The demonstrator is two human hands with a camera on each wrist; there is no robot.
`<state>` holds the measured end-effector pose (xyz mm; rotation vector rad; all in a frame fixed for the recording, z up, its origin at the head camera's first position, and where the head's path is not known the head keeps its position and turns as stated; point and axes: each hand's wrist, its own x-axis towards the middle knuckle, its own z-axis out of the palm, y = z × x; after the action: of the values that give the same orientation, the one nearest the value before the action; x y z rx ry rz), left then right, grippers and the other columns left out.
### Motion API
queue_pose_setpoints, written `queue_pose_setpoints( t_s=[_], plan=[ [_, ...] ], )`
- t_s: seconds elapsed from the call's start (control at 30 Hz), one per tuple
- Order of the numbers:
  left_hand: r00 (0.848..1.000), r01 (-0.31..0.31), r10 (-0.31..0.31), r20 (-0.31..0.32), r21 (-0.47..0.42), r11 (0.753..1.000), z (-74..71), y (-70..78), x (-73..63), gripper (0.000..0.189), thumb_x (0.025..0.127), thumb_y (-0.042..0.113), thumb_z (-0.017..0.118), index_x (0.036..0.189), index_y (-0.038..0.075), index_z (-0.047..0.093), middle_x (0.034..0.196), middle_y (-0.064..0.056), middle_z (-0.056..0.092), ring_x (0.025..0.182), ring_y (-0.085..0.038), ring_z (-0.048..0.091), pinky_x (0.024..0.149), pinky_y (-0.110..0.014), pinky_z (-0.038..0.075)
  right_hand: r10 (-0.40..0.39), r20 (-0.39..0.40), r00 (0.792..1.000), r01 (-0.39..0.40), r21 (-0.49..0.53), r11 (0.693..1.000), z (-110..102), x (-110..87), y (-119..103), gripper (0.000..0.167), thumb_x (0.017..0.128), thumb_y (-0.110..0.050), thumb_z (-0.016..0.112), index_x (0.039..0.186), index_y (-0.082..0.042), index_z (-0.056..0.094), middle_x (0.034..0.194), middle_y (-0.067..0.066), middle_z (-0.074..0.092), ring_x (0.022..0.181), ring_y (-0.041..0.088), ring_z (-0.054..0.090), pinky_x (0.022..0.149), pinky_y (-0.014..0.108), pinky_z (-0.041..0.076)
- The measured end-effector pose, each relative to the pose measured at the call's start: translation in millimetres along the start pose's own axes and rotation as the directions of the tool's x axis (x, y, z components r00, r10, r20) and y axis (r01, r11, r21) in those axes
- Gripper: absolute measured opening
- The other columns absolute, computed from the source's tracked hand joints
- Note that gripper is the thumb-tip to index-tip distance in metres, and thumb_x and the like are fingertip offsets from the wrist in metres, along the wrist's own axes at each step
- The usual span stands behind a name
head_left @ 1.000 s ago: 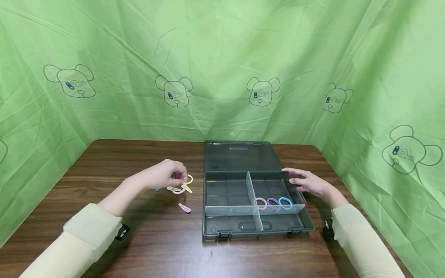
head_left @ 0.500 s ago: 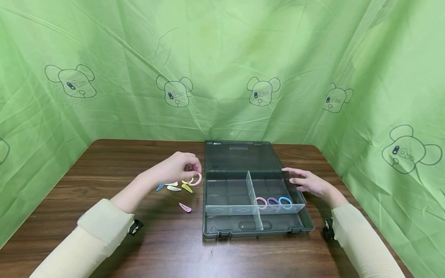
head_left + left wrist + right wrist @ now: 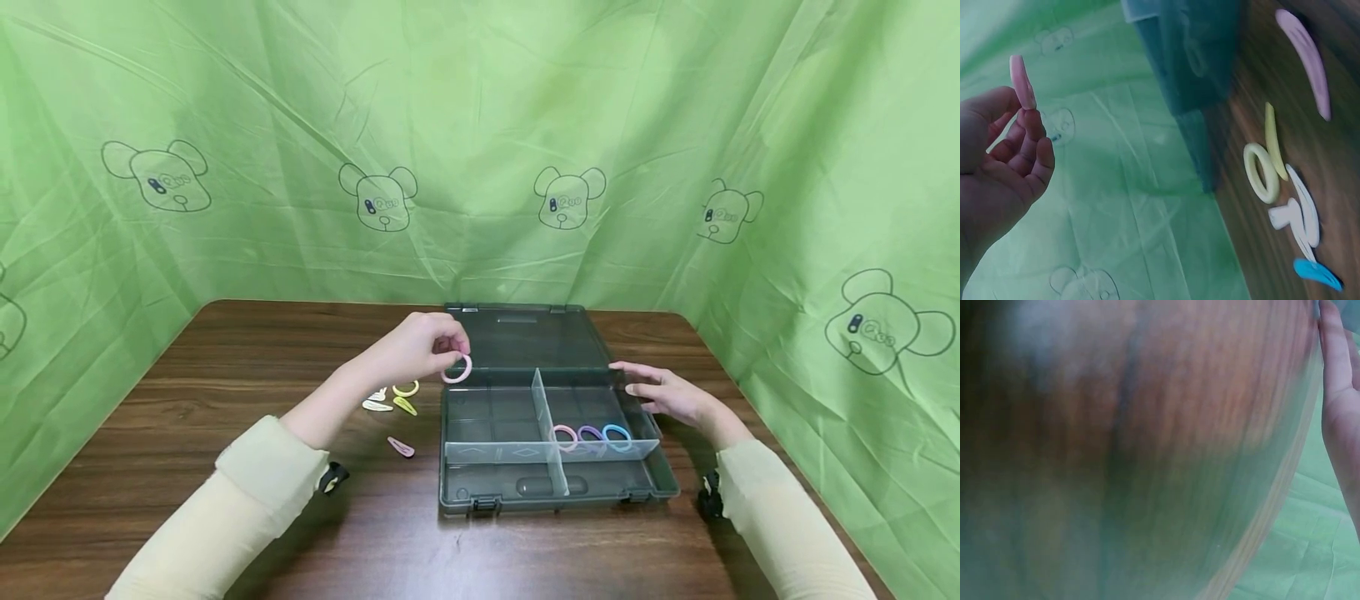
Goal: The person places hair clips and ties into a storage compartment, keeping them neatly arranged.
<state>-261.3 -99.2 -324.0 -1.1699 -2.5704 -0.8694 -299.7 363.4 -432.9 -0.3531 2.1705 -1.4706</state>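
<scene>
Between thumb and fingertips my left hand [image 3: 423,346] pinches a pink hair tie [image 3: 457,369], held up over the back left rim of a dark see-through organizer box [image 3: 502,504]. The left wrist view shows that pink hair tie [image 3: 1022,81] edge-on above the fingers. My right hand [image 3: 675,397] rests at the box's right side, fingers extended along its edge. In the back right compartment, pink [image 3: 564,438], purple [image 3: 592,438] and blue hair ties [image 3: 617,437] stand in a row against the divider. The box's lid [image 3: 525,337] lies folded back.
Left of the box on the wooden table [image 3: 360,533] lie a yellow hair tie [image 3: 406,388], a yellow hair clip [image 3: 405,406], white clips [image 3: 377,406] and a pink clip [image 3: 401,447]. A blue clip [image 3: 1317,274] shows in the left wrist view. Green cloth [image 3: 480,150] surrounds the table.
My left hand has carried the pink hair tie up and to the right, from above the loose clips to the box's back left rim. The right hand stays in place.
</scene>
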Motion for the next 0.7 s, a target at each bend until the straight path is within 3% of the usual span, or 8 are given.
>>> queue_pose_setpoints(
  t_s=[0.27, 0.53, 0.7],
  plan=[
    [1.000, 0.006, -0.005, 0.020, -0.050, 0.999, 9.7, 16.5, 24.7, 0.009, 0.081, 0.005, 0.066, 0.083, 0.014, 0.066, 0.076, 0.006, 0.059, 0.069, -0.006, 0.053, 0.064, -0.021, 0.047, -0.003, 0.007, 1.000, 0.004, -0.045, 0.999, -2, 1.1, 3, 0.053, 0.097, -0.023, 0.052, 0.146, -0.018, 0.033, 0.153, 0.012, 0.025, 0.134, 0.033, 0.032, 0.100, 0.053, 0.039],
    [0.998, 0.003, 0.002, 0.063, -0.075, 0.997, 25.2, 27.3, 48.5, 0.009, 0.081, 0.003, 0.066, 0.084, 0.012, 0.067, 0.075, 0.005, 0.060, 0.067, -0.006, 0.054, 0.061, -0.018, 0.047, -0.009, 0.014, 1.000, 0.009, -0.023, 1.000, -2, 2.0, 3, 0.054, 0.096, -0.022, 0.053, 0.146, -0.016, 0.033, 0.151, 0.015, 0.027, 0.122, 0.016, 0.047, 0.095, 0.043, 0.046],
    [0.995, -0.025, 0.030, 0.094, -0.054, 0.998, 35.5, 33.5, 62.6, 0.009, 0.082, 0.005, 0.066, 0.084, 0.014, 0.067, 0.075, 0.006, 0.059, 0.069, -0.006, 0.053, 0.063, -0.018, 0.045, -0.011, 0.011, 1.000, 0.011, -0.008, 1.000, -1, 1.4, 3, 0.054, 0.096, -0.020, 0.053, 0.146, -0.015, 0.033, 0.150, 0.017, 0.029, 0.118, 0.012, 0.050, 0.093, 0.041, 0.047]
  ],
)
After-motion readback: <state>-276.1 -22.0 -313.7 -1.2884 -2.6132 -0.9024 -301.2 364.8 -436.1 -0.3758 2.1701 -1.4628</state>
